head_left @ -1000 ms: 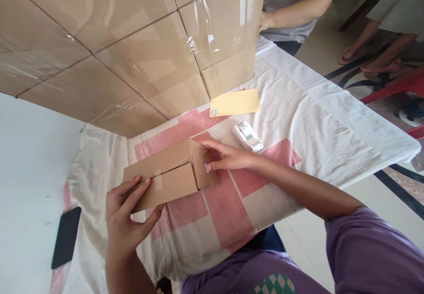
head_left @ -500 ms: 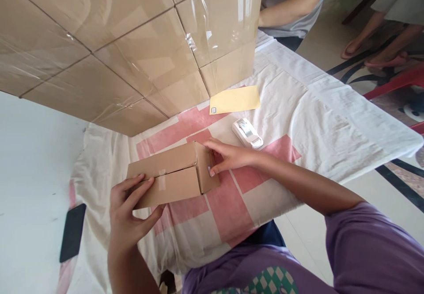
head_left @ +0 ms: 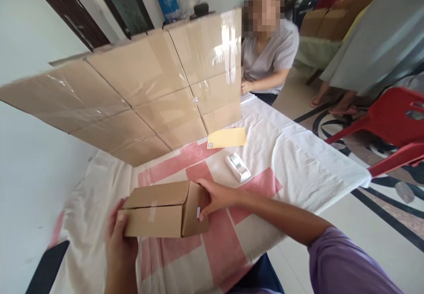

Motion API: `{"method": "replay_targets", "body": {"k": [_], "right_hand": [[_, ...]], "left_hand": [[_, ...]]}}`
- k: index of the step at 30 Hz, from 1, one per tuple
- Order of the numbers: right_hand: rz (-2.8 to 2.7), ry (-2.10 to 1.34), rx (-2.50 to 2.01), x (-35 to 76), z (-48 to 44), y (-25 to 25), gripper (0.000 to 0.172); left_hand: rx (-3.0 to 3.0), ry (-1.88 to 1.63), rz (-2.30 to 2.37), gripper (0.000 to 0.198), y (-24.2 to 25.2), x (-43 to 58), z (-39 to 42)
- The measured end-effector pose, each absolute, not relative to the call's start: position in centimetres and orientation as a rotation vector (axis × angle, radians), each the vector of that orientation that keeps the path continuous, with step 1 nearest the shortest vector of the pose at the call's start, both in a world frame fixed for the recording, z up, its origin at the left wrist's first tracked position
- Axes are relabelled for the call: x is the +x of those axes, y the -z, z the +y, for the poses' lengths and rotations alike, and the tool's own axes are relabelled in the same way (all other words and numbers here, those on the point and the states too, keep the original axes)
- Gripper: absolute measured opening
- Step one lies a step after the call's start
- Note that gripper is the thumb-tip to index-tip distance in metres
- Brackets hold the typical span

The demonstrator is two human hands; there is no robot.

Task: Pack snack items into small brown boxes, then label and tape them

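Observation:
A small brown cardboard box [head_left: 155, 221] is between my two hands over the near part of the table. Its top flaps meet along a seam with a short strip of clear tape across it. My left hand [head_left: 121, 230] grips the box's left end, the thumb on its edge. At the right end, which bears a small label, my right hand [head_left: 215, 199] holds on with thumb and fingers spread over that face. Beyond my right hand lies a white tape dispenser [head_left: 237, 168]. Farther back, a yellow envelope [head_left: 228, 138] lies flat against the partition's foot.
A tall partition of taped cardboard [head_left: 159, 95] crosses the table, covered by a white and pink cloth [head_left: 265, 146]. A black phone [head_left: 48, 267] lies at the left edge. Another person [head_left: 270, 55] sits beyond the partition. A red chair [head_left: 397, 121] stands at right.
The view has tilted up, showing the seated person and the room behind. My left hand has gone from fingers on the box's top to holding its left end; my right hand stays on the right end.

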State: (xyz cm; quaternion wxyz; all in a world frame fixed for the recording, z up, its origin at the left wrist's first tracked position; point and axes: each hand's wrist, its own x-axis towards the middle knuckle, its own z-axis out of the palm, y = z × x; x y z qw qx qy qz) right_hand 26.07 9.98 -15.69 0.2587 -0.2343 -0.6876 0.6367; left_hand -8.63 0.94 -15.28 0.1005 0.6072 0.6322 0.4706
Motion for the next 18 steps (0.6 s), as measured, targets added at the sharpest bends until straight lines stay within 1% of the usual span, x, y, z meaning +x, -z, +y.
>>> {"method": "replay_targets", "body": {"k": [2,3,5,7,9,12,14,15,16,17,18], "right_hand": [[-1.871,-1.643,-0.641,26.7,9.1,14.6,0.115],[-1.88,-1.571,-0.648,27.5,8.4,13.9,0.115],[-1.891,-1.383,-0.702,30.3,6.5,12.6,0.112],[-1.857,-1.171,-0.834,34.5,3.9,12.0,0.105],[-1.709,-0.974,-1.025,39.5,1.0,12.6,0.101],[-1.408,-0.723,-1.236,46.7,-3.1,15.2,0.069],[-1.27,-0.588,-1.314,50.3,-4.9,17.0,0.062],[-1.224,-0.548,-1.357,51.5,-5.6,17.8,0.062],[-1.188,-0.525,-1.399,52.2,-6.1,18.5,0.065],[-1.165,-0.508,-1.436,52.5,-6.4,18.9,0.073],[-1.152,-0.488,-1.463,52.4,-6.7,19.3,0.085]], "left_hand": [[1.195,-1.54,1.78,0.052,15.2,-7.1,1.1],[0.997,-1.573,1.704,0.05,14.6,-5.9,1.2],[0.88,-1.628,1.548,0.049,12.5,-2.6,1.8],[0.961,-1.675,1.368,0.049,10.0,1.9,3.5],[1.107,-1.679,1.197,0.042,8.1,7.6,6.4],[1.443,-1.414,0.923,0.032,7.1,17.8,11.7],[1.525,-1.292,0.797,0.033,7.7,24.5,14.7],[1.556,-1.232,0.745,0.033,8.4,27.6,15.8],[1.578,-1.182,0.708,0.032,9.1,30.2,16.6],[1.594,-1.145,0.687,0.032,10.0,32.4,17.2],[1.61,-1.118,0.675,0.033,10.8,34.2,17.6]]}}
